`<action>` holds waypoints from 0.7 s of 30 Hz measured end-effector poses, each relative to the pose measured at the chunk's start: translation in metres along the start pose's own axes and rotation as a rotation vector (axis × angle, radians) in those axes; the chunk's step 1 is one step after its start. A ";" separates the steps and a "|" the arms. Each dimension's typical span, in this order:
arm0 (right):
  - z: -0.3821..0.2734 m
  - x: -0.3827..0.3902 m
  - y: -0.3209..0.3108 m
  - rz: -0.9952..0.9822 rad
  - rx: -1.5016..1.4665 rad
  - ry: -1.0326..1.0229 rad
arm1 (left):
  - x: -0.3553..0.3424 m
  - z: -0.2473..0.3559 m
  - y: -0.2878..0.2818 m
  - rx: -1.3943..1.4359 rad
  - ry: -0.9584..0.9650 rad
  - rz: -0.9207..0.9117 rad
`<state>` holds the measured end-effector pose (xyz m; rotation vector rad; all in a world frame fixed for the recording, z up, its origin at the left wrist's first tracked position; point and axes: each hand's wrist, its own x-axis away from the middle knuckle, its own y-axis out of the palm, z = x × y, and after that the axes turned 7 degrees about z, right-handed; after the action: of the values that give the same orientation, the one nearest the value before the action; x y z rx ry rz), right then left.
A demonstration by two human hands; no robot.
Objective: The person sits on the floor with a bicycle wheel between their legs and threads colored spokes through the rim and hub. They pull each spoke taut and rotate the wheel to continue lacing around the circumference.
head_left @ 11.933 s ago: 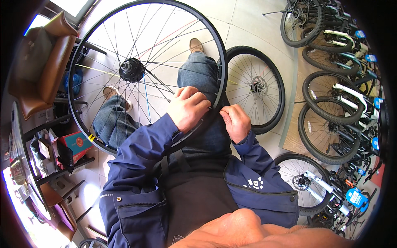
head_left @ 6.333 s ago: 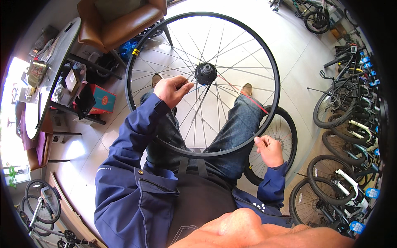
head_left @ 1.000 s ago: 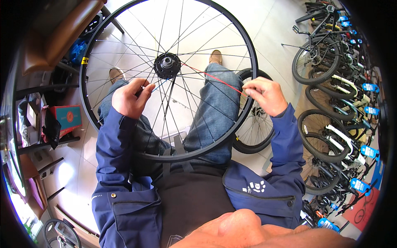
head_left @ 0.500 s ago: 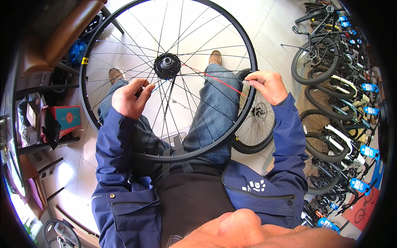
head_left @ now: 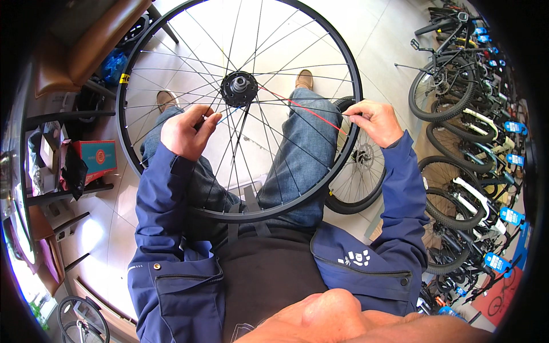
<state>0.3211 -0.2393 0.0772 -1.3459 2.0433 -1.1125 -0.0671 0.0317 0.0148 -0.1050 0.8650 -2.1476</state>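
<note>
Black wheel [head_left: 239,89], red spoke [head_left: 304,107], yellow label [head_left: 124,78]

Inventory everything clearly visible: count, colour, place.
Round tyreless spoked wheel: 1, black, upper centre
Slender wire spoke: 1, red, right of hub
Round tyred wheel: 1, black, partly behind rim, right
Parked bicycles: several, black and white, right side
Padded leathery chair: 1, brown, upper left
Cardboard box: 1, red and teal, left
Shoes: 2, brown, either side of hub
Denim trousers: 1 pair, blue, beneath rim
Fabric jacket: 1, navy, worn
Left hand: 1, bare, left of hub
Right hand: 1, bare, at rim's right
</note>
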 end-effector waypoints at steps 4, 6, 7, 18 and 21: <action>-0.002 -0.002 0.000 -0.010 0.008 -0.043 | 0.000 0.001 -0.001 0.005 -0.006 0.000; -0.004 -0.003 -0.001 -0.032 0.021 -0.023 | 0.000 0.001 -0.001 -0.002 -0.012 -0.001; -0.005 -0.002 -0.004 -0.049 0.045 -0.005 | 0.001 0.001 -0.001 -0.005 -0.016 -0.001; -0.008 -0.006 -0.006 -0.121 0.007 0.050 | 0.000 -0.002 0.001 0.015 0.001 0.014; -0.014 -0.004 -0.005 -0.097 0.059 0.024 | 0.000 -0.002 0.002 0.009 0.003 0.025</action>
<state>0.3152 -0.2312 0.0893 -1.4213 1.9648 -1.2267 -0.0671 0.0319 0.0118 -0.0865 0.8538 -2.1288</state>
